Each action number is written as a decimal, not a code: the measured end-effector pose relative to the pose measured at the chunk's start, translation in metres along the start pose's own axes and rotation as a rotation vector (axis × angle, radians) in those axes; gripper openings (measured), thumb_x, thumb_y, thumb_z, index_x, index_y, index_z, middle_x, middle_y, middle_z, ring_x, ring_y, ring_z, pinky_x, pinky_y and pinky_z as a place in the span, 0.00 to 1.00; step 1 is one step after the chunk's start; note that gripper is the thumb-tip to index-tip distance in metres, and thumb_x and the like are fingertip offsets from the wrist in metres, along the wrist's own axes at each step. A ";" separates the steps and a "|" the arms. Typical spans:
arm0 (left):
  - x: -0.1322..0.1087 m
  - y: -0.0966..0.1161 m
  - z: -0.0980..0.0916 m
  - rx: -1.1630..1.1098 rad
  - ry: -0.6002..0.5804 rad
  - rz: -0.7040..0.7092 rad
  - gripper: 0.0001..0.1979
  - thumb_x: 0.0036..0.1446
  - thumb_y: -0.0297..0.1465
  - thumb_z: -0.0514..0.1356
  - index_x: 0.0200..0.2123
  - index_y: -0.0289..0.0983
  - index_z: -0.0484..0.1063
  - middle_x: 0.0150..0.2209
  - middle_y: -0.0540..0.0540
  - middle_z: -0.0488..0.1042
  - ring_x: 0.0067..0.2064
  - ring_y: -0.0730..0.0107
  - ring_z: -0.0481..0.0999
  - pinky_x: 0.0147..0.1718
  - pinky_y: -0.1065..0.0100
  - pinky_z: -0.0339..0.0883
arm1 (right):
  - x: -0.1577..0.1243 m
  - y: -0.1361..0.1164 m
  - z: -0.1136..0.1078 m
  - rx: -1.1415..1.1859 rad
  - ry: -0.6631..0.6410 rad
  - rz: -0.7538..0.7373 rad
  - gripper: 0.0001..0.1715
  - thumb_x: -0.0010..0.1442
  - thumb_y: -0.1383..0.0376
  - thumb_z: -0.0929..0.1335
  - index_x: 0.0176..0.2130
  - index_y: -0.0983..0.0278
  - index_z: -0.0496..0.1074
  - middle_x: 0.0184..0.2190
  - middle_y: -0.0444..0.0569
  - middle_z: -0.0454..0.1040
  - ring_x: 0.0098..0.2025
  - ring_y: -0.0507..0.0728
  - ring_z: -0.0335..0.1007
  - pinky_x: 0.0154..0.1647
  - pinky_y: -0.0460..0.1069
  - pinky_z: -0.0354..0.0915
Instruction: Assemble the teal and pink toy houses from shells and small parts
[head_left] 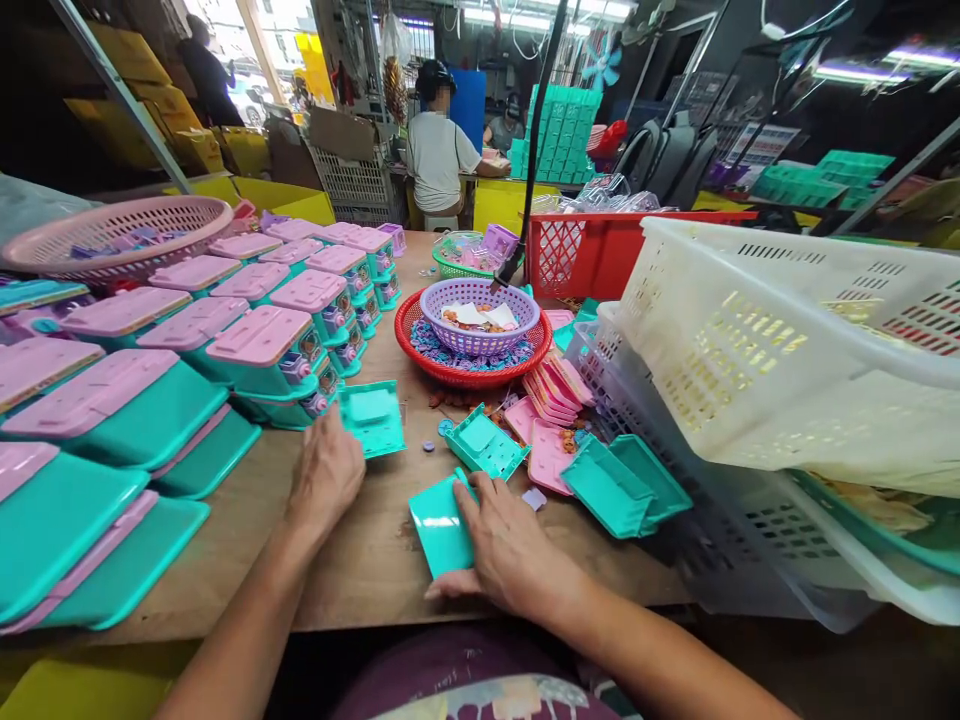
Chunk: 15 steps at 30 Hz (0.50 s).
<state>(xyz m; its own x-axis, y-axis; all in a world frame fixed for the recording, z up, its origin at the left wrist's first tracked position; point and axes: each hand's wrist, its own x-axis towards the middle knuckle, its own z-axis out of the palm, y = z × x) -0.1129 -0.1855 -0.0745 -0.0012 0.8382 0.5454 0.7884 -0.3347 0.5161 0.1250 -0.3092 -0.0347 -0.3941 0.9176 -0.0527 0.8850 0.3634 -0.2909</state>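
My left hand (328,470) is closed at the left edge of a teal plastic panel (373,418) with a raised rectangle; its fingertips are partly hidden. My right hand (510,545) grips a smooth, shiny teal plastic piece (439,525) near the table's front edge, thumb on the near side and fingers over the far side. Just beyond it lies another teal panel (486,445) with raised edges. Left of my left hand stand stacked teal boxes with pink lids (262,338). To the right are two nested teal trays (619,490) and a pile of pink lids (555,390).
A purple basket (480,345) sits inside a red basket (420,360) holding small parts. White crates (750,370) crowd the right side, with a red crate (592,255) behind. A pink basket (202,215) stands far left. A person in a white shirt (439,160) sits beyond the wooden table (360,550).
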 end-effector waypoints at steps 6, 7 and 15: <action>-0.054 -0.027 -0.045 0.393 0.127 0.273 0.38 0.60 0.27 0.55 0.70 0.31 0.43 0.61 0.24 0.60 0.64 0.37 0.59 0.59 0.38 0.56 | 0.023 0.012 -0.014 -0.040 -0.160 -0.371 0.69 0.42 0.44 0.78 0.69 0.70 0.51 0.70 0.70 0.45 0.71 0.74 0.43 0.66 0.68 0.53; -0.063 -0.030 -0.051 0.382 0.066 0.331 0.39 0.58 0.28 0.57 0.70 0.35 0.45 0.60 0.28 0.62 0.64 0.39 0.60 0.59 0.40 0.57 | 0.030 0.012 -0.011 -0.056 -0.195 -0.407 0.70 0.42 0.45 0.78 0.69 0.71 0.49 0.70 0.71 0.44 0.72 0.74 0.42 0.67 0.67 0.51; -0.077 0.014 -0.071 0.241 -0.196 0.207 0.29 0.54 0.47 0.64 0.55 0.39 0.66 0.60 0.34 0.63 0.63 0.42 0.60 0.60 0.44 0.59 | 0.053 0.014 0.013 -0.104 -0.290 -0.371 0.80 0.34 0.49 0.81 0.72 0.64 0.42 0.67 0.70 0.55 0.66 0.78 0.54 0.63 0.70 0.55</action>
<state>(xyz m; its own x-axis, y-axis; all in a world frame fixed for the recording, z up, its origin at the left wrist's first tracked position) -0.1454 -0.2848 -0.0624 0.2728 0.8375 0.4734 0.8818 -0.4145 0.2251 0.1133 -0.2574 -0.0542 -0.7274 0.6459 -0.2318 0.6863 0.6853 -0.2437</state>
